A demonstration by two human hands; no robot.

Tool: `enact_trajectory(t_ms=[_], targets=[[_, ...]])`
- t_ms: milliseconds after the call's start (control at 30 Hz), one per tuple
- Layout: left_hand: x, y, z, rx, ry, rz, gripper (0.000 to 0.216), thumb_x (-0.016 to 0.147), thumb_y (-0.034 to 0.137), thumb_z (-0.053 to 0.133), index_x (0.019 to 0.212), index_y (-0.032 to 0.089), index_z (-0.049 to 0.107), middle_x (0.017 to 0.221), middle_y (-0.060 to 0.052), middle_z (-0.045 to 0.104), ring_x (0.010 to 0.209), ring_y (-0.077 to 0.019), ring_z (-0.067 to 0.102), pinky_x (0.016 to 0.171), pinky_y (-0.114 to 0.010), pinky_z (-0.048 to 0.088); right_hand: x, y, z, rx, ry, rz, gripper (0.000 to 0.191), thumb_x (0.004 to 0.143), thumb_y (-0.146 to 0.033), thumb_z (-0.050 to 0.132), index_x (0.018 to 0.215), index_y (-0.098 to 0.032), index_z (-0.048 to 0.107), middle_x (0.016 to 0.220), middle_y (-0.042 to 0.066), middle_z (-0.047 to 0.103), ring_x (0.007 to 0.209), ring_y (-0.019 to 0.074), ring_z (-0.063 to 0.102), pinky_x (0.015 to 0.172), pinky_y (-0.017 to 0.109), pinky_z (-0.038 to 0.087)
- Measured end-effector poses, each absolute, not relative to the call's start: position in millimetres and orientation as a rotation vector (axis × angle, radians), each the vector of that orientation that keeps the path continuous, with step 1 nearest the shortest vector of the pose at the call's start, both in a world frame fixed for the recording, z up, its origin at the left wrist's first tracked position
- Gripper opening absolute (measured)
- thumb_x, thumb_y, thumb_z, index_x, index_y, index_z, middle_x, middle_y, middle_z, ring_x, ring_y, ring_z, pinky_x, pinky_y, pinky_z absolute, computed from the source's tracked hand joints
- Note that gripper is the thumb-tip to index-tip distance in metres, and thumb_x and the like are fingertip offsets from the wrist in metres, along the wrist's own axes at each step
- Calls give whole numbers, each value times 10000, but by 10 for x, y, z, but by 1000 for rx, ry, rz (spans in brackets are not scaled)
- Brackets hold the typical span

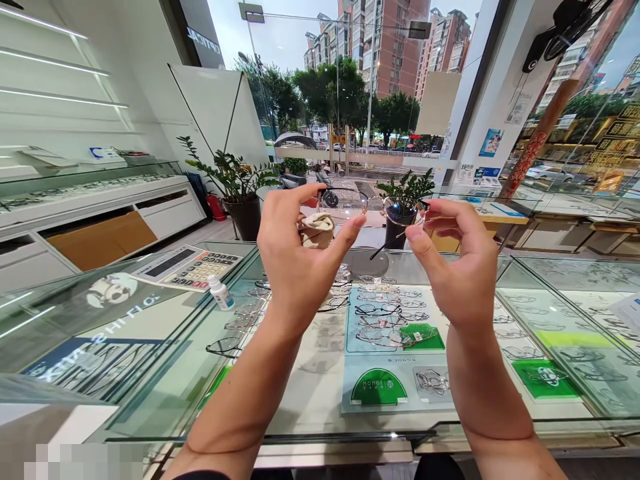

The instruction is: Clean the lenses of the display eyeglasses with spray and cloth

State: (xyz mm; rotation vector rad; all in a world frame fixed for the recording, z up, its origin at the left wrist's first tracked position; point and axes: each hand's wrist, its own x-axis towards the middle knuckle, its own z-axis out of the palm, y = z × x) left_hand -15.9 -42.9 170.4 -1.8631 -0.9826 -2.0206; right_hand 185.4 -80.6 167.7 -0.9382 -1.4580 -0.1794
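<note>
Between my two hands a pair of thin-framed eyeglasses (367,196) is held up above the glass counter, facing the shop window. My left hand (295,253) pinches the left side of the frame and has a crumpled beige cloth (317,231) tucked in its fingers. With thumb and fingers my right hand (457,260) grips the right side, by the rim and hinge. One dark temple arm slants down and left from the right lens. Below, rows of eyeglasses (379,310) lie inside the glass display case (310,400).
A small white bottle (221,293) stands on the counter's left part, close to a large calculator (187,265). Green display cards (379,388) lie in the case. Beyond are potted plants (243,217), a red fire extinguisher (215,207) and glass doors to the street.
</note>
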Motion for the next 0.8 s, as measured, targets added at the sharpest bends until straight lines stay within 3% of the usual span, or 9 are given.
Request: enact_trajectory(t_ms=[800], targets=[[-142, -382, 1646, -1739, -921, -2015, 602, 786, 645, 855, 1259, 310, 692, 1138, -88, 650, 1096, -292, 618, 912, -459, 560, 1901, -731, 1624, -977, -1487, -100, 422, 932, -416, 736, 1335, -301, 693, 1254, 87, 778, 1020, 255, 727, 897, 472, 598]])
